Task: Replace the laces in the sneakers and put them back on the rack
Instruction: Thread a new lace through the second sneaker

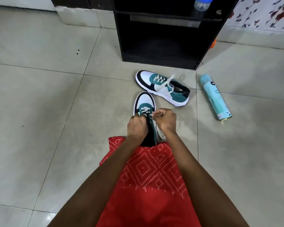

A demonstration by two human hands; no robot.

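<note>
Lacing underway at frame centre: left hand (137, 126) curled on near sneaker (144, 104); right hand (166, 121) pinches lace (152, 115). Advisable: pull evenly, avoid twists. Second sneaker (162, 87) lies before rack (159, 46), upper centre.

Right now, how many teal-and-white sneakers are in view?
2. Near sneaker: held by left hand and right hand. Far sneaker: before the black rack. None seem hidden.

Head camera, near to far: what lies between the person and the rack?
Red cloth → left hand and right hand on the lace of the near sneaker → second sneaker → black rack. Spray can left out: its depth overlaps both sneakers.
</note>
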